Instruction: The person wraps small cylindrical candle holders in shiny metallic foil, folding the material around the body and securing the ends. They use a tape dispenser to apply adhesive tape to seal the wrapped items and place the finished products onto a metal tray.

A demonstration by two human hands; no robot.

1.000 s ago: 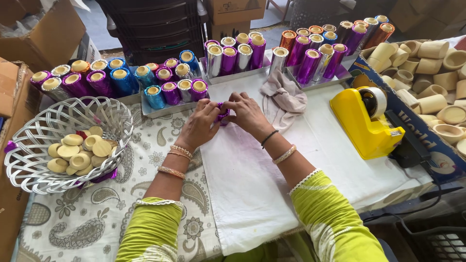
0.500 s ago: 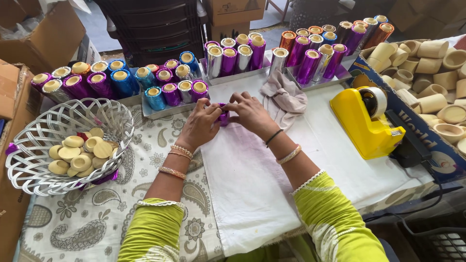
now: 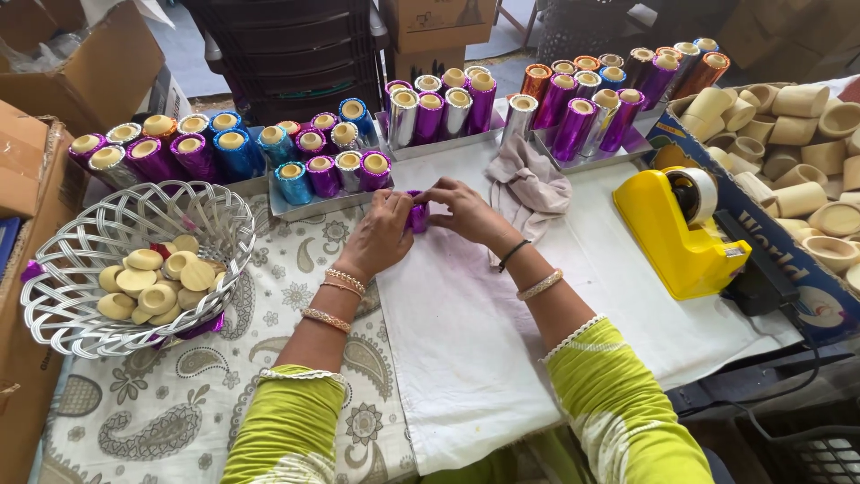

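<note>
Purple foil glints on the small wrapped tube (image 3: 416,215) we pinch between left hand (image 3: 380,235) and right hand (image 3: 466,213), at twelve o'clock on the white cloth (image 3: 466,341); light, crinkly, probably best gripped by its ends.

Craft workshop: trays of foil-wrapped tubes (image 3: 573,112)

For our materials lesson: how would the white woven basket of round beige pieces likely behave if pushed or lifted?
The white woven basket looks stiff: its open lattice holds a bowl shape. It is probably light, being mostly gaps. The loose beige pieces heaped inside would likely slide and shift if it tilted.
</note>
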